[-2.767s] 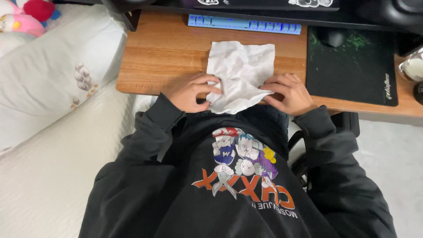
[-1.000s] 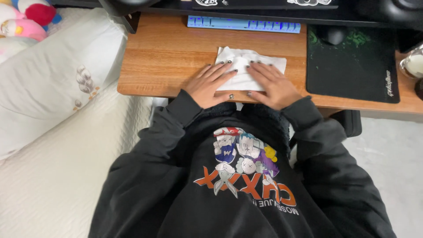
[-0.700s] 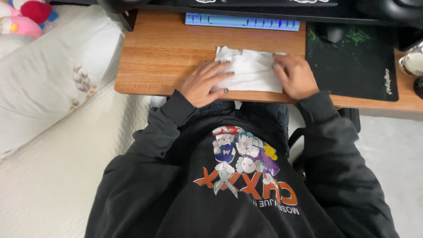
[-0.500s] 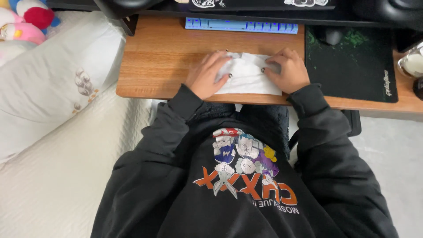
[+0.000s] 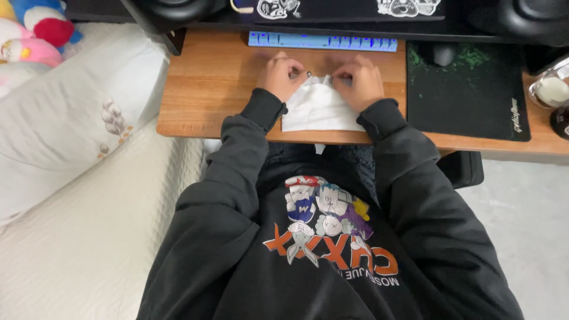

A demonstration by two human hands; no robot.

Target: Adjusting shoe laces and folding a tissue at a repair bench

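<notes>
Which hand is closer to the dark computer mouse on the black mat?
Right. The right hand sits just left of the dark computer mouse; the left hand is farther left.

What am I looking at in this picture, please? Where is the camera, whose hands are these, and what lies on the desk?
There is no machine here. A person wears a camera on the head, and it looks down over their black sweater to their own two hands. The left hand and the right hand both rest on the far edge of a white cloth, pinching it at the top; the grip of each is closed on it. The cloth lies folded on a wooden desk. Behind it is a blue keyboard; to the right are a dark mat and a mouse. On the left is a pillow.
</notes>
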